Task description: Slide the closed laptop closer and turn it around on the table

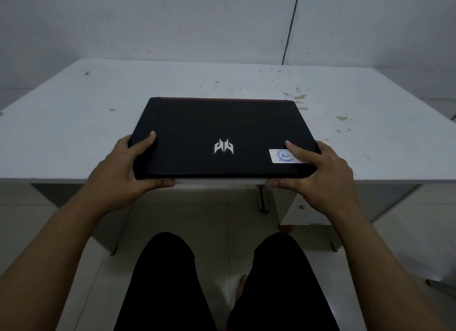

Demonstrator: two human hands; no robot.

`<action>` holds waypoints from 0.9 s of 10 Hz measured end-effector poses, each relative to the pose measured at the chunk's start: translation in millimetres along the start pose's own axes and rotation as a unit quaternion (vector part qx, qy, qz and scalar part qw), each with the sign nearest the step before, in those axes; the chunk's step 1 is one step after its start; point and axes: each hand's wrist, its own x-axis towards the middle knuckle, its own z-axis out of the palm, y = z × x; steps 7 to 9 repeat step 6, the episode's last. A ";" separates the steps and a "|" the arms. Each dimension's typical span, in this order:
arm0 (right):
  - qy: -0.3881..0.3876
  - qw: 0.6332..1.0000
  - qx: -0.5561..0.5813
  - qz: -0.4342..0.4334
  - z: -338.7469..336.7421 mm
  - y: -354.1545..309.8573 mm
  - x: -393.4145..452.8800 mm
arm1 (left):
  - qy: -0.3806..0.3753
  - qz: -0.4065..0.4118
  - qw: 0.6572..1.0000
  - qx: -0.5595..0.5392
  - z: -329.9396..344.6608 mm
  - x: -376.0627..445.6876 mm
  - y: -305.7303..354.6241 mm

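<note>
A closed black laptop [217,128] with a silver logo, a red strip along its far edge and a white sticker near its right front corner lies at the near edge of the white table [74,123]. Its front edge reaches the table's front edge. My left hand [125,165] grips the laptop's near left corner, thumb on the lid and fingers under the front edge. My right hand [318,172] grips the near right corner the same way, its thumb resting on the sticker.
A pale wall stands right behind the table, with a dark cable [291,24] running down it. The tabletop is scuffed with chipped spots at the right. Below the table are its legs, a tiled floor and my knees in black trousers [172,281].
</note>
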 end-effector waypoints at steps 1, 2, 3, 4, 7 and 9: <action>0.006 1.000 -0.001 -0.007 0.5 1.7 -1.1 | -0.009 -0.002 1.000 -0.006 -1.3 0.4 0.1; 0.009 1.000 -0.001 -0.006 0.7 0.6 -1.2 | -0.011 -0.008 1.000 -0.002 -2.4 0.2 0.7; 0.005 1.000 0.008 0.007 1.5 -2.6 -2.4 | -0.011 -0.012 1.000 -0.016 -3.1 -1.3 4.1; -0.028 0.999 0.033 0.033 0.0 -5.3 -1.6 | -0.018 -0.020 0.999 -0.024 -8.2 1.2 8.6; -0.143 0.986 -0.050 0.067 -28.9 -32.5 20.8 | -0.091 -0.056 0.993 0.046 -38.0 18.8 41.3; -0.143 0.986 -0.050 0.067 -28.9 -32.5 20.8 | -0.091 -0.056 0.993 0.046 -38.0 18.8 41.3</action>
